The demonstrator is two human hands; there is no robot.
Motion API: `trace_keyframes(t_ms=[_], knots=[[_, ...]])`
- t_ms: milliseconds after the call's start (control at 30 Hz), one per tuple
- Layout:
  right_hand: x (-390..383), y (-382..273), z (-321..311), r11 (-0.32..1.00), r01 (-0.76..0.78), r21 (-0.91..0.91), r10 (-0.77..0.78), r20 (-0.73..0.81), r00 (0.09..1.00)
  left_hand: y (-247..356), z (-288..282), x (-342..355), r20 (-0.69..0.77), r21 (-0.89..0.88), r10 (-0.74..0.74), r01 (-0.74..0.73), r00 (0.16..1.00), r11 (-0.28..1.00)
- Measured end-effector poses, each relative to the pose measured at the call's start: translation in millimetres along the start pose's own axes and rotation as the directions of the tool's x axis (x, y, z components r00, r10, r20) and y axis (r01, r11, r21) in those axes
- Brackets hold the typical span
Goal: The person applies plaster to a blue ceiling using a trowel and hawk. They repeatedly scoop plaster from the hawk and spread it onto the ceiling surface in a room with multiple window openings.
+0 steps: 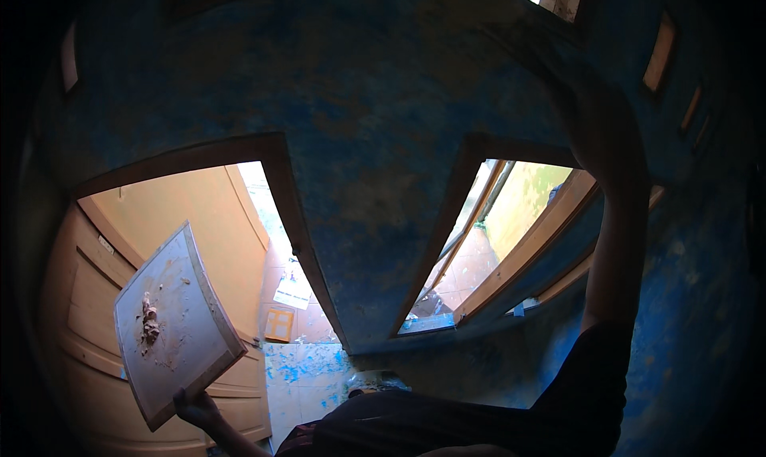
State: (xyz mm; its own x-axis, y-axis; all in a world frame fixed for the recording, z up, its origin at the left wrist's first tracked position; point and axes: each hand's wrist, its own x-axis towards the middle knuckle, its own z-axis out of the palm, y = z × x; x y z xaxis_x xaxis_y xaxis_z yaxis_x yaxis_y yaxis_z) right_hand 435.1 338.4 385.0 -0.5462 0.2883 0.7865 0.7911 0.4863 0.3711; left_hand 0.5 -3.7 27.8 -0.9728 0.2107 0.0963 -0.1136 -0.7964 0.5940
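Note:
My left hand (194, 406) grips the lower edge of a white rectangular board (195, 321), held tilted, with a lumpy pale paste or debris (149, 321) and smears on its face. My right hand (594, 126) is raised high on the right against the mottled blue-grey wall (375, 74), its fingers stretched toward the upper left. It is in shadow, so I cannot tell whether it touches the wall; I see nothing clearly in it.
An open doorway with a wooden door (84, 281) is at left. A window opening with a wooden frame (479, 150) is right of centre. Blue flakes lie on the tiled floor (303, 377), with papers (291, 293) and a small orange-brown item (279, 325) beyond the doorway.

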Motion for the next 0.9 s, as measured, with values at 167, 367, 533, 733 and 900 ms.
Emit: trace_keyframes(t_ms=[167, 367, 533, 733, 900], knots=[[7.6, -8.8, 0.4, 0.975, 0.065, -0.213, -0.059, 0.032, 0.998, -2.3, -10.5, 9.9, -0.021, 0.059, 0.044, -0.042, 0.999, 0.997], [-20.6, -13.7, -7.8, 0.960, -0.157, -0.232, 0.212, 0.236, 0.948, 3.6, -4.6, 5.2, -0.006, -0.010, -0.017, 0.017, 1.000, 1.000], [-30.4, -10.0, -6.2, 0.955, -0.269, -0.123, 0.296, 0.352, 0.888, 0.0, 2.9, -1.7, 0.002, 0.025, 0.029, -0.029, 1.000, 0.999], [15.7, -24.6, -5.8, 0.937, 0.304, -0.171, -0.322, -0.085, 0.943, -8.6, -10.7, 7.4, -0.003, -0.024, 0.041, -0.041, 0.999, 0.999], [49.7, -43.9, -19.5, 0.984, -0.017, -0.175, 0.041, 0.135, 0.990, -0.4, 5.4, 1.8, -0.060, -0.038, 0.015, -0.017, 0.998, 0.999]])
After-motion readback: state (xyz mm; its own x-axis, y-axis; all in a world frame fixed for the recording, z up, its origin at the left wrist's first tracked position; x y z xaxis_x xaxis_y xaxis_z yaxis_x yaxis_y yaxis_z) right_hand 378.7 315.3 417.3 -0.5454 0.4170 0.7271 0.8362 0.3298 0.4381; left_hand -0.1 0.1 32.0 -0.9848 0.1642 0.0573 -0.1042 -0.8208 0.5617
